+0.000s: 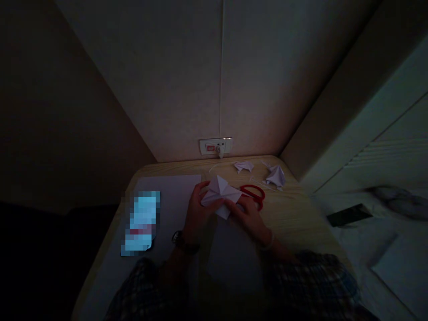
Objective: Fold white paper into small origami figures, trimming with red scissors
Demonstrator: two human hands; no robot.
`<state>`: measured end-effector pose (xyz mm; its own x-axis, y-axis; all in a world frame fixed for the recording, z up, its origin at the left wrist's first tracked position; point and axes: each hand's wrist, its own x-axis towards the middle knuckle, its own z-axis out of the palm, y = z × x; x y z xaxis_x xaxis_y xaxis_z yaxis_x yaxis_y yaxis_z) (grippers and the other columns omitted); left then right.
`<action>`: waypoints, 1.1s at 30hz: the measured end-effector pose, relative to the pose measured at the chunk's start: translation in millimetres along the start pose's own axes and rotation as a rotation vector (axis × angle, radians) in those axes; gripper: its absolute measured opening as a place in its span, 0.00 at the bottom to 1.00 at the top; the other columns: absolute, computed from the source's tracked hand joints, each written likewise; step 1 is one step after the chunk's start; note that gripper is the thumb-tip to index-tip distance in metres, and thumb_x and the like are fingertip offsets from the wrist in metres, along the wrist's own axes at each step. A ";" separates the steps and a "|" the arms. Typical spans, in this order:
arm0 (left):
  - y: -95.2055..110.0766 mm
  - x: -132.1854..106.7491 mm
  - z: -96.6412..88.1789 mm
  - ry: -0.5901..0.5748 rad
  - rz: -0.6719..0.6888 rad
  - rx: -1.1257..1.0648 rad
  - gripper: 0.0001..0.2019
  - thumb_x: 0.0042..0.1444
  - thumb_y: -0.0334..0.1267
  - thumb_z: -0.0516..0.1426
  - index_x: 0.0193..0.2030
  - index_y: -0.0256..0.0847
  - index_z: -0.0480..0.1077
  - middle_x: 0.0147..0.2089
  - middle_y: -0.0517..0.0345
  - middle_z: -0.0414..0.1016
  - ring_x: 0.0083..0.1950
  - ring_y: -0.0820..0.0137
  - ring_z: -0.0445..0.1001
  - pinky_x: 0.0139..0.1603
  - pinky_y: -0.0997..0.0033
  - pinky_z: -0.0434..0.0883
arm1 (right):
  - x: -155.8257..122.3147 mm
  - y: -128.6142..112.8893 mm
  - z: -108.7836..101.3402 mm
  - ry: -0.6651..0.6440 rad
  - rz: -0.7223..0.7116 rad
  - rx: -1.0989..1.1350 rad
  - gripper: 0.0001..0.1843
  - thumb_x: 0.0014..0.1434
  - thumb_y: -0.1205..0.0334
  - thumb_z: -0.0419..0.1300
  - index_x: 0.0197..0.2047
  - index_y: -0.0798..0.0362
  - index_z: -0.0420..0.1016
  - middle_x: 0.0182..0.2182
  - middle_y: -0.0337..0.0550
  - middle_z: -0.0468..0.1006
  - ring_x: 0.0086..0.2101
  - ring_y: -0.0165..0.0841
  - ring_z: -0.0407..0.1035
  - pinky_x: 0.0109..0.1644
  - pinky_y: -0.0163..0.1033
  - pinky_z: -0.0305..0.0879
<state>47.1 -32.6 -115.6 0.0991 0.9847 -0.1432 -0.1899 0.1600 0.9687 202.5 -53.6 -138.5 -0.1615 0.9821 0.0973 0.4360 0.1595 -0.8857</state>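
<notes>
The folded paper (219, 192) just below centre is white; right of centre, scissors handles (261, 200) show red; the lower-right sleeve (314, 276) is dark plaid.

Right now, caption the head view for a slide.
Left hand and right hand hold folded white paper near red-handled scissors.

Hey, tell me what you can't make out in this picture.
All in the head view:
- Folded white paper piece: underside, hidden by its upper folds, the left hand and right hand.
- Red-handled scissors: blades, blocked by the paper piece and right hand.
- Glowing blue rectangular screen: content, blurred into blocks.
- Small folded white paper figure near the wall: shape, too small and dim.
</notes>
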 end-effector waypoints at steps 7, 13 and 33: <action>0.4 -0.5 5.8 0.002 0.022 -0.087 0.33 0.39 0.38 0.71 0.52 0.41 0.64 0.39 0.56 0.80 0.37 0.63 0.80 0.36 0.67 0.76 | 0.4 0.0 -1.3 0.069 0.020 0.029 0.15 0.66 0.57 0.58 0.53 0.54 0.72 0.50 0.47 0.76 0.44 0.38 0.74 0.46 0.48 0.74; 3.0 -1.1 10.0 -0.017 0.022 -0.097 0.36 0.35 0.35 0.70 0.54 0.39 0.63 0.40 0.53 0.81 0.40 0.62 0.80 0.41 0.65 0.76 | -1.0 -0.9 -1.3 0.120 0.023 0.065 0.16 0.66 0.57 0.58 0.53 0.55 0.72 0.49 0.46 0.76 0.44 0.38 0.74 0.46 0.47 0.74; 1.6 -6.1 4.2 -0.229 -0.042 0.180 0.10 0.62 0.40 0.59 0.44 0.36 0.72 0.40 0.56 0.77 0.39 0.68 0.77 0.41 0.61 0.76 | 3.5 -1.4 -12.0 0.125 -0.034 0.176 0.15 0.66 0.56 0.58 0.51 0.55 0.73 0.46 0.45 0.77 0.41 0.36 0.75 0.44 0.46 0.74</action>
<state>50.3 -38.6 -112.3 0.3252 0.9330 -0.1541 -0.0068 0.1652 0.9862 211.9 -49.2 -131.4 -0.0576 0.9830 0.1744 0.2688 0.1835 -0.9456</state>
